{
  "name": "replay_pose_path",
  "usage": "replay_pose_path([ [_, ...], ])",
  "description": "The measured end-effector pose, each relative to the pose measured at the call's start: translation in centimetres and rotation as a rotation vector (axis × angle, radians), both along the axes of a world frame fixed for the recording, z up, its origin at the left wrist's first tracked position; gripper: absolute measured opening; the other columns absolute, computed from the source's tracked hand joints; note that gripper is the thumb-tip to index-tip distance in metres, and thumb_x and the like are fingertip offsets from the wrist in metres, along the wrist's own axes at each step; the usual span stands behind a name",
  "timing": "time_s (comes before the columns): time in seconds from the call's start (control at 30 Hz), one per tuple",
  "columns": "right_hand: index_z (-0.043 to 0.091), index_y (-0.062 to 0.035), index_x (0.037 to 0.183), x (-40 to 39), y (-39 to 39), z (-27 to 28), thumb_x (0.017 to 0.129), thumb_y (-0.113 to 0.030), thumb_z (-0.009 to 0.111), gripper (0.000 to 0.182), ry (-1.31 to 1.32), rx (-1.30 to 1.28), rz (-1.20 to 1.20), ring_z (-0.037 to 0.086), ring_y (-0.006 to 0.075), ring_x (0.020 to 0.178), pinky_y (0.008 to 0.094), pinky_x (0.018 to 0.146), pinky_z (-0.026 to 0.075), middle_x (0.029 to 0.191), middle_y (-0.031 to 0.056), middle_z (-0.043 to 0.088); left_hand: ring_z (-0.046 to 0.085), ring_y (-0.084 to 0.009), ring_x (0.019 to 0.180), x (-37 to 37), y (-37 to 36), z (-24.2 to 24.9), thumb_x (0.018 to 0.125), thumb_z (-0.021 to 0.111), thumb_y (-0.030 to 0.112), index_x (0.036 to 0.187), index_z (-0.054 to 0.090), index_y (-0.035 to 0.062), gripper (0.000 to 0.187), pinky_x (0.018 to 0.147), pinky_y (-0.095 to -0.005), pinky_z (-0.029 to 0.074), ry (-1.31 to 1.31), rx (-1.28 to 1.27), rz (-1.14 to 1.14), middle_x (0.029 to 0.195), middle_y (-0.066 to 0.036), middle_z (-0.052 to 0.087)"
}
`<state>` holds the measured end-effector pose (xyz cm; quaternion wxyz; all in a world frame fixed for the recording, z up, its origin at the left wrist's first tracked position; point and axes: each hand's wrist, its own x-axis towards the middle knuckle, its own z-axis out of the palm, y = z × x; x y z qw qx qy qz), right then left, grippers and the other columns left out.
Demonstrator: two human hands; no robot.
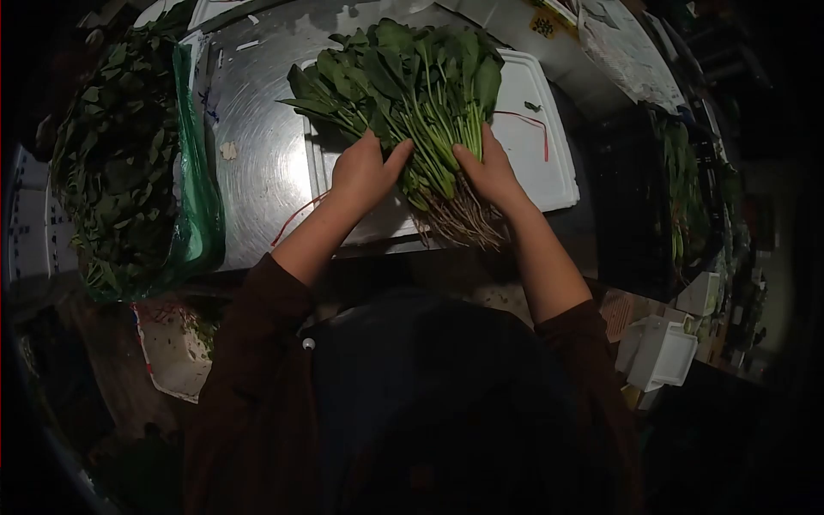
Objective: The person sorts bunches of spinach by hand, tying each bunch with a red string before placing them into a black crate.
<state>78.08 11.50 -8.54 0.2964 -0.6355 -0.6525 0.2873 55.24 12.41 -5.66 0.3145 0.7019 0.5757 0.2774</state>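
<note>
A big bunch of spinach point(421, 94), leaves away from me and roots toward me, lies over a white foam lid point(536, 81). My left hand point(367, 172) grips its left side, thumb on the stems and fingers hidden under the leaves. On the other side, my right hand point(491, 170) is closed round the stems just above the roots, thumb on top. A red tie point(536, 122) rests on the lid to the right of the bunch. Another red tie point(296, 215) shows beside my left forearm.
Beneath the lid is a scratched metal table point(257, 112). Dark leafy greens point(120, 154) fill a green plastic bag point(196, 197) at the left. A dark crate point(631, 180) with more greens stands right; a white foam box point(172, 352) sits low at left.
</note>
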Motion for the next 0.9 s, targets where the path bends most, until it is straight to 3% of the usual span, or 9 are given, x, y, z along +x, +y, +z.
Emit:
replay_pose_path([
  [0.23,0.035,0.0081,0.131,2.5,1.0,-1.1,0.09,-0.04,0.051,0.065,-0.248,0.083,0.079,0.051,0.0431,0.107,0.0422,0.092,0.041,0.118,0.0275,0.052,0.061,-0.0321,0.094,-0.4,0.1,-0.4,0.081,0.059,0.038,0.116,0.051,0.0012,0.051,0.084,-0.0361,0.046,-0.204,-0.216,-0.058,0.1,-0.019,0.063],
  [0.3,0.045,0.0069,0.126,3.5,1.3,-0.6,0.09,-0.039,0.051,0.059,-0.078,0.042,0.04,0.053,0.0377,0.108,0.0415,0.092,0.041,0.116,0.0252,0.055,0.059,-0.0233,0.097,-1.2,-0.8,-0.9,0.082,0.059,0.028,0.121,0.049,0.0014,0.049,0.085,-0.0317,0.045,-0.495,-0.312,-0.054,0.106,-0.014,0.061],
  [0.33,0.051,0.0047,0.121,2.9,0.4,1.9,0.09,-0.032,0.05,0.048,0.134,-0.027,-0.026,0.056,0.0293,0.107,0.0375,0.09,0.043,0.112,0.0215,0.059,0.059,-0.0233,0.097,-1.7,-1.2,-0.7,0.082,0.059,0.028,0.121,0.049,0.0014,0.049,0.085,-0.0317,0.045,-0.489,-0.311,-0.039,0.106,-0.014,0.061],
  [0.47,0.053,0.0033,0.117,7.7,2.6,-0.5,0.087,-0.015,0.046,0.035,0.421,-0.275,-0.052,0.061,0.0192,0.094,0.0307,0.083,0.046,0.102,0.0123,0.063,0.056,-0.0157,0.088,-2.7,-2.7,-0.8,0.083,0.053,0.006,0.115,0.048,0.0007,0.032,0.077,-0.0285,0.046,-0.617,-0.327,0.051,0.109,-0.008,0.055],
  [0.57,0.056,0.0023,0.109,10.2,5.0,-3.1,0.085,-0.009,0.05,0.028,0.334,-0.252,0.011,0.062,0.017,0.086,0.0309,0.077,0.048,0.096,0.0092,0.063,0.06,-0.0215,0.086,-3.9,-2.2,-4.0,0.08,0.055,0.003,0.1,0.051,0.0021,0.021,0.072,-0.0345,0.047,-0.334,-0.301,0.057,0.103,-0.008,0.056],
  [0.7,0.056,-0.0005,0.101,9.8,6.5,-1.3,0.08,-0.006,0.057,0.022,-0.239,-0.021,0.043,0.062,0.0297,0.079,0.0382,0.072,0.049,0.093,0.0122,0.063,0.059,-0.0279,0.081,-1.8,-3.0,-2.7,0.076,0.058,0.001,0.103,0.051,0.003,0.028,0.072,-0.0375,0.047,0.169,-0.21,0.211,0.102,-0.012,0.055],
  [0.77,0.057,-0.001,0.098,10.7,7.4,-2.6,0.079,-0.008,0.058,0.02,-0.431,0.256,0.066,0.061,0.0326,0.079,0.0406,0.071,0.048,0.093,0.0128,0.063,0.057,-0.0336,0.08,-1.6,-3.4,-3.9,0.074,0.058,0.0,0.104,0.053,0.0034,0.03,0.073,-0.0407,0.047,0.577,0.212,0.255,0.097,-0.015,0.056],
  [0.8,0.057,-0.0016,0.096,11.1,7.7,-3.0,0.079,-0.01,0.06,0.019,-0.625,0.536,0.071,0.06,0.0355,0.078,0.043,0.07,0.048,0.092,0.0135,0.063,0.057,-0.0336,0.08,-1.5,-3.4,-4.2,0.074,0.058,0.0,0.104,0.053,0.0034,0.03,0.073,-0.0407,0.047,0.583,0.206,0.26,0.097,-0.015,0.056],
  [0.9,0.057,-0.0028,0.094,12.3,8.0,-3.6,0.08,-0.015,0.059,0.019,-0.694,0.533,0.07,0.059,0.0369,0.079,0.0453,0.068,0.047,0.091,0.0141,0.063,0.056,-0.0348,0.08,-1.6,-3.3,-5.0,0.073,0.057,0.003,0.098,0.057,0.0031,0.024,0.072,-0.0444,0.048,0.721,0.322,0.259,0.091,-0.014,0.058],
])
